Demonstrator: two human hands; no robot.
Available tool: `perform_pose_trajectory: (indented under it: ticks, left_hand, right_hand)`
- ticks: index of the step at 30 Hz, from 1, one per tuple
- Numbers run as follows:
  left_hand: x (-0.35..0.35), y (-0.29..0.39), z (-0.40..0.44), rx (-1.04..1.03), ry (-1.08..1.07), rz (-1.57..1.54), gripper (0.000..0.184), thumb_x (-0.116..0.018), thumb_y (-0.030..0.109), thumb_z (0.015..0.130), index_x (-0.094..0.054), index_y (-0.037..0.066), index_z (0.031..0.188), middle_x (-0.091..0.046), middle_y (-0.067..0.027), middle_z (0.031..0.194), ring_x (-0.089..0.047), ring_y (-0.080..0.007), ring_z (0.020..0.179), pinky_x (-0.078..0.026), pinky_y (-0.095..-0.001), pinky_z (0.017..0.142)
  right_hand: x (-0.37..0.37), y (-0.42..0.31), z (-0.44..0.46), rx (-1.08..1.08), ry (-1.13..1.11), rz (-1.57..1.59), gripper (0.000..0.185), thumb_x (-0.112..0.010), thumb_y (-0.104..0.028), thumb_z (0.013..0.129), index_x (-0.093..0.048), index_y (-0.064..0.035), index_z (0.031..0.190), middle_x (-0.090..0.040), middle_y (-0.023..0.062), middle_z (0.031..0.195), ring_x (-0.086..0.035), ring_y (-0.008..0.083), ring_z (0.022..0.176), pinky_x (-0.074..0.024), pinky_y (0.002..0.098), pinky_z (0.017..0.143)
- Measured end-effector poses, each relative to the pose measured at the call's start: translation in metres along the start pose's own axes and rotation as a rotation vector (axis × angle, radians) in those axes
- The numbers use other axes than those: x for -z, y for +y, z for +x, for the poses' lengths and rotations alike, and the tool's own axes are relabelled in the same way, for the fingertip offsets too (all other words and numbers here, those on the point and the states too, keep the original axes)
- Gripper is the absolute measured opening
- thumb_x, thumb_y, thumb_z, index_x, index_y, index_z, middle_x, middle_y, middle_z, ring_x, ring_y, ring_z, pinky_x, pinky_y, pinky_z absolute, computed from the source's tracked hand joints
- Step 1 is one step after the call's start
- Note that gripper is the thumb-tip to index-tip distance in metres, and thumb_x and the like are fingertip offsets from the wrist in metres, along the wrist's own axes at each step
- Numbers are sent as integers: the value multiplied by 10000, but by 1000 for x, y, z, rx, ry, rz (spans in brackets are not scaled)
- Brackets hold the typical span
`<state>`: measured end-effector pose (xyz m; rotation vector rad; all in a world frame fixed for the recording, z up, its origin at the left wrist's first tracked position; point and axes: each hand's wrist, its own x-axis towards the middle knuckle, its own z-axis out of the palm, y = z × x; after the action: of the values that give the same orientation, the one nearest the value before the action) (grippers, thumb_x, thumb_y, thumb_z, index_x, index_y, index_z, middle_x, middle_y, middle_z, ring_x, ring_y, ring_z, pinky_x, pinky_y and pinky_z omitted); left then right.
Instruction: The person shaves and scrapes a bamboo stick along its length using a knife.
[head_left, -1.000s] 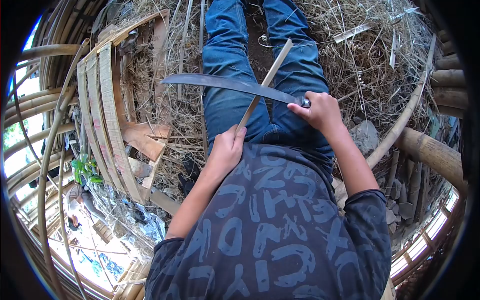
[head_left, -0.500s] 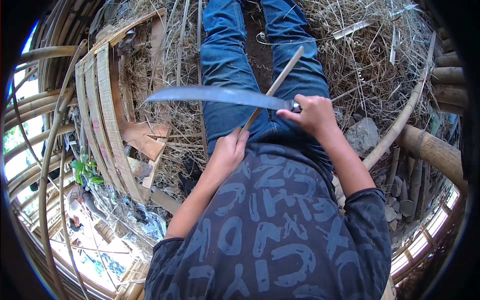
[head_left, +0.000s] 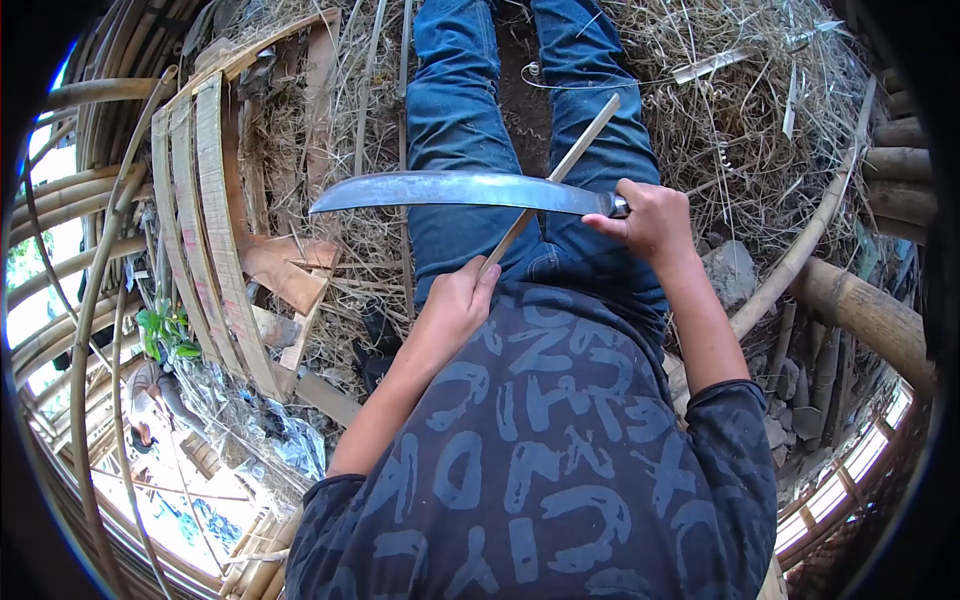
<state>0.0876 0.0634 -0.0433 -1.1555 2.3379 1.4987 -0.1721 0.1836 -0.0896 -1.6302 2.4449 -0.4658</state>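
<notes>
- The right hand (head_left: pixel 655 224) is clasped round the handle of the long knife (head_left: pixel 440 190), which reaches across above the thighs of the jeans (head_left: pixel 450 130), its tip out past their left side.
- The left hand (head_left: pixel 458 302) pinches the near end of the thin stick (head_left: pixel 586 138) beside the waist of the jeans; the stick slants up over them towards their right leg.
- The blade passes over the stick above the jeans, hiding a short stretch of it. Whether the edge touches the wood cannot be told.
- Just changed: a second ago the blade looked dark and narrow, its tip further down the jeans than the handle. Now it shows a broad, bright face, with the tip about level with the handle, and the stick leans more to the right.
- Both grips are the same, so I judge that the knife's angle on the stick has altered while the hold on the work has not.
- Wooden slats (head_left: pixel 212 150) lie left of the jeans; dry straw (head_left: pixel 745 130) and a stone (head_left: pixel 732 270) lie to their right.
</notes>
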Motion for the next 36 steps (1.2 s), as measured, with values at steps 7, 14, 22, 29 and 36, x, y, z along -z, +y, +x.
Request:
perform_pose_trajectory:
  ticks: [7, 14, 22, 29, 36]
  left_hand:
    - [14, -2, -8, 77, 31, -55, 319, -436, 255, 1012, -517, -4, 845, -411, -19, 582, -369, -103, 542, -347, -304, 497]
    - [0, -6, 0, 106, 84, -163, 285, -460, 216, 989, -554, -46, 932, -488, -229, 614, -467, -360, 536, -395, -389, 541]
    - [11, 12, -9, 52, 61, -60, 263, -468, 195, 982, -549, -48, 924, -498, -248, 613, -496, -419, 557, -400, -411, 530]
    - [6, 5, -17, 13, 58, -41, 273, -449, 221, 1003, -529, -16, 894, -387, -104, 536, -359, -171, 486, -361, -343, 485]
    - [10, -1, -26, 27, 33, 21, 245, -459, 202, 996, -536, -11, 903, -397, -122, 544, -372, -200, 481, -368, -344, 485]
  right_hand:
    - [16, 45, 0, -119, -2, -169, 690, -547, -767, 735, -584, -85, 635, -603, 135, 556, -648, 320, 554, -512, 426, 507]
    - [24, -19, 6, -185, -55, 85, 671, -559, -714, 779, -607, -55, 662, -598, 143, 547, -631, 338, 542, -501, 420, 507]
    - [11, -7, 20, 29, 57, 23, 698, -560, -762, 727, -539, -82, 571, -568, 120, 509, -618, 308, 503, -483, 398, 468]
    - [23, 31, 20, -59, 89, -62, 715, -566, -758, 722, -551, -54, 600, -585, 127, 548, -629, 312, 544, -491, 404, 494]
    - [16, 47, 10, 29, 126, -126, 713, -571, -764, 708, -500, -65, 587, -559, 112, 529, -611, 300, 518, -469, 391, 460]
